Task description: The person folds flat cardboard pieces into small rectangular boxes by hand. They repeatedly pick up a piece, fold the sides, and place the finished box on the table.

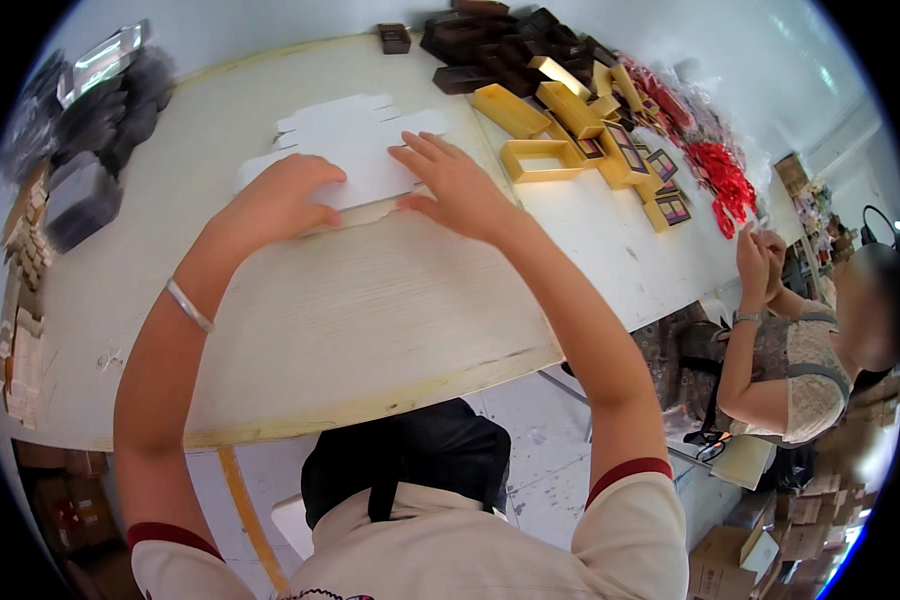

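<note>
A flat white cardboard box blank (355, 130) with notched tabs lies on the table in front of me. My left hand (280, 195) rests on its left near part, thumb apart from the fingers. Over the right near part spreads my right hand (455, 185), its fingers stretched out and its thumb by the near edge. A folded strip (365, 212) runs along that edge between my thumbs. Part of the blank is hidden under both hands.
Gold box trays (540, 160) and small palettes (668, 210) stand to the right, with dark boxes (505, 50) behind and red ribbons (720, 180) beyond. Clear plastic cases (80, 200) are piled at the left. A co-worker (780, 370) sits at the right, hands raised.
</note>
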A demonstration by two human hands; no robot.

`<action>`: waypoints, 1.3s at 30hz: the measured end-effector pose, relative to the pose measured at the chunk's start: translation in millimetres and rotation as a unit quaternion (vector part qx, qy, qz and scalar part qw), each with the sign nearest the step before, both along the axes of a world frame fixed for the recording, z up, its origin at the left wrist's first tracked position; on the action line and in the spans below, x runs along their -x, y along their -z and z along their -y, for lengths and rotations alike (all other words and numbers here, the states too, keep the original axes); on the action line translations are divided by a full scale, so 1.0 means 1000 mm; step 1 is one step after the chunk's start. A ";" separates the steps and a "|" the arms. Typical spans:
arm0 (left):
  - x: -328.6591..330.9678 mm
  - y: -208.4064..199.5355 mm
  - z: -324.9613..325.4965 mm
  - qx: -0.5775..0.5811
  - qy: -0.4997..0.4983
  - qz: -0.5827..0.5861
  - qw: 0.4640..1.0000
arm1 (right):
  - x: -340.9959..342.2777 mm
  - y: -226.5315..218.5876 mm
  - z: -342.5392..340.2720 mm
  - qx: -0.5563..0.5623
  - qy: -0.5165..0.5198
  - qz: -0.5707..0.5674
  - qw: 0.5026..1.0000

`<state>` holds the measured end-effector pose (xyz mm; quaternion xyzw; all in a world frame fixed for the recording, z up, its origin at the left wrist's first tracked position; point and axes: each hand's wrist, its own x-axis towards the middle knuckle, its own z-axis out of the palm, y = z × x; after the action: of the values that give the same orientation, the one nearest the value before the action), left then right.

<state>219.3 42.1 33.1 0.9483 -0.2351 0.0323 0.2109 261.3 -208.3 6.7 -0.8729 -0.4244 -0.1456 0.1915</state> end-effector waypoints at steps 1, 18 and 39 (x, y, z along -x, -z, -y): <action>-0.002 -0.003 -0.003 -0.010 -0.005 -0.008 1.000 | -0.010 -0.005 -0.002 0.027 -0.016 -0.033 0.999; -0.002 -0.037 -0.007 0.008 -0.023 -0.124 0.992 | -0.019 -0.020 -0.018 0.085 -0.088 0.201 0.972; 0.191 -0.021 0.024 -0.020 0.091 0.421 0.902 | 0.167 -0.040 0.011 -0.032 -0.181 0.327 0.927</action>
<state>28.3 17.7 53.8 0.8249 -0.3881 0.4041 0.0752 93.9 -219.7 47.0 -0.6789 -0.6090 -0.3993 0.0936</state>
